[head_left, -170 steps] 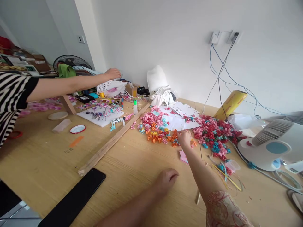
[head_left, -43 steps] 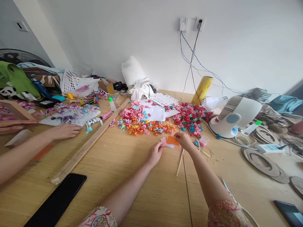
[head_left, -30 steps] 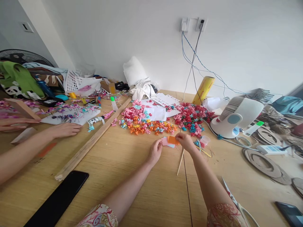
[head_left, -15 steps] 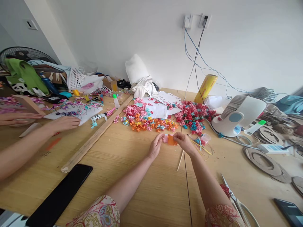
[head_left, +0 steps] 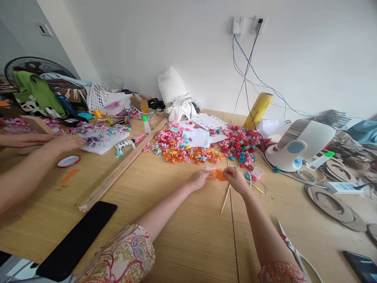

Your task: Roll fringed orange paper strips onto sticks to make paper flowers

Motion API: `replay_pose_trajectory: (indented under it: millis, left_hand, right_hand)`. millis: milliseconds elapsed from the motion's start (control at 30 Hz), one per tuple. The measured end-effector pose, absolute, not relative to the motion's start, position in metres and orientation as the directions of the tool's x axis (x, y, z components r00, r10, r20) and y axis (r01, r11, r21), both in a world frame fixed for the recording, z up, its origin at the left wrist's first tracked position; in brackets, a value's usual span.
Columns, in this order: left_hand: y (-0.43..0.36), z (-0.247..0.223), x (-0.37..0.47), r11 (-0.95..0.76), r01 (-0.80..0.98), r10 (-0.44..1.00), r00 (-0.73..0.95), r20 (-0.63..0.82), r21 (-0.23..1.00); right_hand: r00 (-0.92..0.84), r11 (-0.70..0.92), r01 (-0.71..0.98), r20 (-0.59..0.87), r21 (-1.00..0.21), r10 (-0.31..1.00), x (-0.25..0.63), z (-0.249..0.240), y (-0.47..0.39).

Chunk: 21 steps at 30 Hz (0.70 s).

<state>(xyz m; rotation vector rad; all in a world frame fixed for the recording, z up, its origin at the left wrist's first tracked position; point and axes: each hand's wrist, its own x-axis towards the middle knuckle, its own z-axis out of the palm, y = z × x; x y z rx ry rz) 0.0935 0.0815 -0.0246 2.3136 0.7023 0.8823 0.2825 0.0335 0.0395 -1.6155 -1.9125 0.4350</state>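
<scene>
A small orange piece of paper (head_left: 218, 175) is stretched between my two hands, just above the table. My left hand (head_left: 200, 179) is closed on its left end, where a pale pink edge also shows at the fingers. The right end is pinched between the thumb and fingers of my right hand (head_left: 236, 180). Below that hand a thin wooden stick (head_left: 225, 199) lies slanted on the tabletop. Beyond my hands spreads a heap of small orange, pink and blue paper flowers (head_left: 188, 154); redder ones (head_left: 238, 143) lie to its right.
Scissors (head_left: 290, 244), a white desk fan (head_left: 300, 145) and cardboard rings (head_left: 331, 202) are on the right. A wooden bar (head_left: 123, 167) crosses the table on the left, near a black phone (head_left: 78, 239). Another person's hand (head_left: 69, 142) works beside a white foam board (head_left: 107, 139).
Both my hands have shifted slightly, with the orange paper now spread wider between them. The other person's hand has drawn back left, exposing a round red-rimmed lid.
</scene>
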Motion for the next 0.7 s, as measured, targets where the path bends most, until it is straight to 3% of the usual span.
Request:
replay_pose_trajectory:
  millis: [267,500,700]
  left_hand:
    - [0.085,-0.033,0.093,-0.642,0.322,0.699,0.619,0.358,0.696]
    - [0.082,-0.026,0.091,-0.705,0.212,0.639,0.604,0.477,0.676]
    - [0.073,-0.02,0.086,-0.483,0.451,0.866,0.371,0.334,0.75]
  right_hand:
    - [-0.093,0.2,0.827,0.222,-0.526,0.971,0.284,0.051,0.033]
    - [-0.137,0.215,0.865,0.2,-0.454,0.97,0.273,0.043,0.023]
    - [-0.228,0.231,0.924,0.045,-0.306,0.973,0.247,0.029,0.002]
